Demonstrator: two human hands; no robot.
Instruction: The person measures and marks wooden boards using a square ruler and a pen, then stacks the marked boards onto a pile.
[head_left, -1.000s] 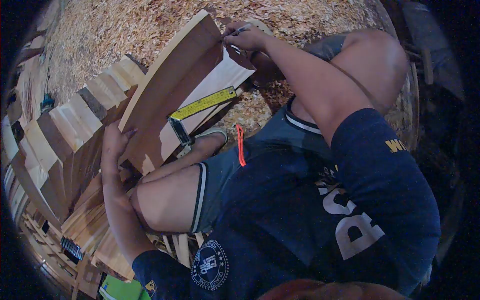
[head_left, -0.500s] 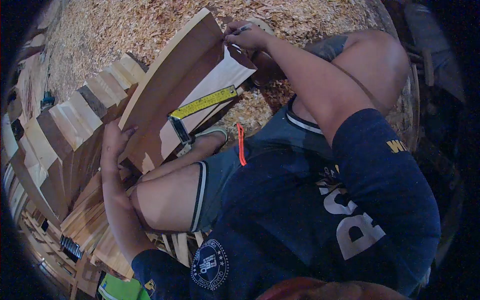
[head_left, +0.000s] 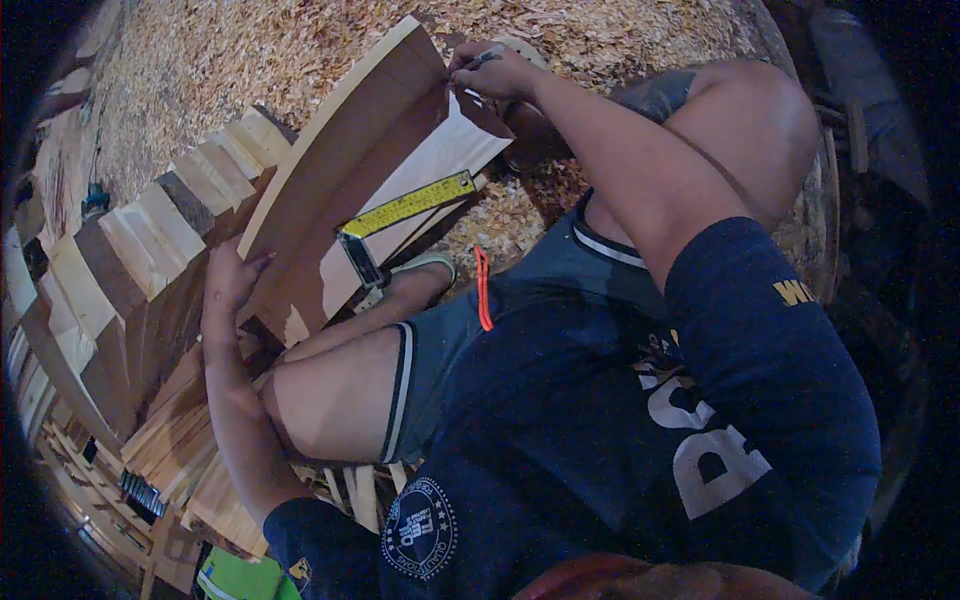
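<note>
A curved wooden board (head_left: pixel 340 130) lies slanted over a flatter wooden piece (head_left: pixel 430 150). My left hand (head_left: pixel 232 278) grips the lower left end of the curved board, thumb on its inner side. Near the board's upper right end, my right hand (head_left: pixel 495 75) is closed round a slim pen-like tool (head_left: pixel 485 58), its lower end close to the wood. On the flatter piece rests a square with a yellow blade (head_left: pixel 408 206) and a dark stock (head_left: pixel 360 262).
Stacked curved wood blocks (head_left: pixel 150 240) stand at the left, with more boards (head_left: pixel 180 430) below them. Wood shavings (head_left: pixel 250 60) cover the floor. A green object (head_left: pixel 245 575) is at the bottom left. My bent legs are beside the work.
The curved board's upper end has shifted slightly to the right since the earliest frame. Both hands keep their grips and have barely moved.
</note>
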